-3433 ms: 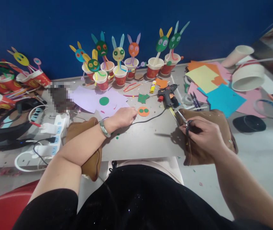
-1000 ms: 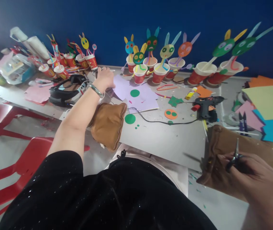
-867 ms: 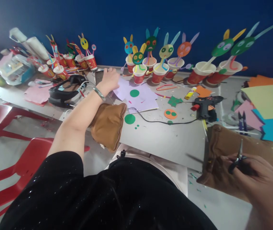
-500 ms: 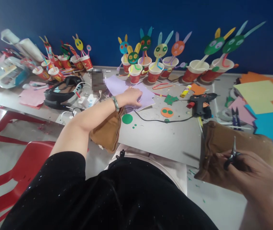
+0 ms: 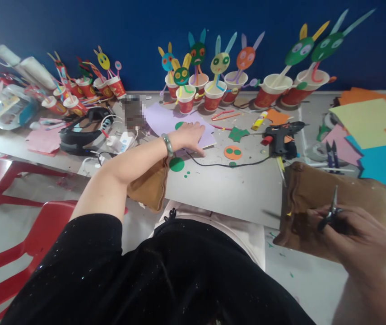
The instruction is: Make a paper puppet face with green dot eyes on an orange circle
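My left hand (image 5: 192, 136) lies over the purple paper (image 5: 161, 118), fingers stretched and thumb apart; whether it presses anything underneath is hidden. Just behind it, a green paper disc (image 5: 179, 125) shows on the purple sheet. Closer to me, another green disc (image 5: 177, 164) and tiny green dots rest on the table. To the right is an orange oval (image 5: 233, 152) bearing two green circles, beside a green paper scrap (image 5: 238, 134). At lower right, my right hand (image 5: 362, 237) is closed around small scissors (image 5: 332, 210), blades pointing up, above a brown cloth sleeve cover (image 5: 348, 189).
Red paper cups (image 5: 215, 97) with paper rabbit-like figures line the blue wall. A black glue gun (image 5: 282, 137) trails its cord across the table. Colored paper sheets (image 5: 365, 122) are stacked at right. A black headset (image 5: 84, 131) and red chairs (image 5: 48, 230) are at left.
My left hand has shifted slightly right over the purple paper, its fingers more spread, and a green disc now shows behind it. My right hand still holds the scissors. The view has tilted slightly.
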{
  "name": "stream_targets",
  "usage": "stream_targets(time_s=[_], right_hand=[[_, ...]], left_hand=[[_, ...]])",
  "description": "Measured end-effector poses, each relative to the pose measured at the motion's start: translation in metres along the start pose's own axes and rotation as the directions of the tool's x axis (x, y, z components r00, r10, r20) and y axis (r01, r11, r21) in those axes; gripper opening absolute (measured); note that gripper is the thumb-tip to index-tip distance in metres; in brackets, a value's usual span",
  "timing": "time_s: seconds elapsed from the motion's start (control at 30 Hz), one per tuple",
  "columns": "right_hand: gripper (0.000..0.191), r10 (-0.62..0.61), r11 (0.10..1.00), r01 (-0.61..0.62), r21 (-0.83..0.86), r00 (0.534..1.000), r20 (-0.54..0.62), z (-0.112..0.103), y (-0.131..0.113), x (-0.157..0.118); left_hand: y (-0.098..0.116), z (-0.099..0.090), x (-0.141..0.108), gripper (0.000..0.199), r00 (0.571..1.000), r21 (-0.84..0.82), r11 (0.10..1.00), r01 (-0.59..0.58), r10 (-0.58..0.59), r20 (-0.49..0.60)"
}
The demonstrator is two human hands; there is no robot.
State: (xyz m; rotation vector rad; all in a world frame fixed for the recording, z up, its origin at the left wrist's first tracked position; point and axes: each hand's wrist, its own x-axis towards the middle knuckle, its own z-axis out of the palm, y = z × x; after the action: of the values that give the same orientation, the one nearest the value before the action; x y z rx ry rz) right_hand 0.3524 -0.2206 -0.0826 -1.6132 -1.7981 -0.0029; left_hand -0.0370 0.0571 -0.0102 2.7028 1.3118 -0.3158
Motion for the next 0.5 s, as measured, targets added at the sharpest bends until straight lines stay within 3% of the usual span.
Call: stream_targets(time_s=[0.1, 0.17, 0.27, 0.33, 0.4, 0.5], right_hand=[[0.011, 0.013, 1.0, -0.013, -0.007, 1.0, -0.001, -0.001, -0.001, -0.002], [0.009, 0.022, 1.0, -0.022, -0.013, 1.0, 0.004, -0.003, 0.0, -0.005], [0.008, 0.018, 1.0, -0.018, -0.025, 0.999, -0.032, -0.003, 0.004, -0.01], [0.008, -0.014, 1.0, 0.013, -0.012, 0.997, -0.073, 0.0, 0.006, -0.012], [0.01, -0.07, 0.997, 0.071, 0.004, 0.992, -0.109, 0.003, 0.007, -0.01], [0.015, -0.132, 0.991, 0.132, -0.004, 0.982, -0.134, 0.005, 0.005, -0.005]], left_hand=[[0.013, 0.002, -0.004, 0.058, 0.997, 0.027, 1.0, 0.004, -0.002, -0.073], [0.01, -0.002, -0.003, 0.043, 0.995, -0.01, 1.0, 0.026, -0.027, -0.097], [-0.01, -0.015, -0.001, 0.021, 0.986, -0.145, 0.987, 0.074, -0.094, -0.135], [-0.027, -0.022, -0.002, 0.017, 0.979, -0.312, 0.947, 0.074, -0.128, -0.159], [-0.043, -0.024, -0.005, 0.029, 0.969, -0.519, 0.848, 0.111, -0.209, -0.134], [-0.059, -0.018, -0.009, 0.037, 0.959, -0.799, 0.593, 0.098, -0.271, -0.083]])
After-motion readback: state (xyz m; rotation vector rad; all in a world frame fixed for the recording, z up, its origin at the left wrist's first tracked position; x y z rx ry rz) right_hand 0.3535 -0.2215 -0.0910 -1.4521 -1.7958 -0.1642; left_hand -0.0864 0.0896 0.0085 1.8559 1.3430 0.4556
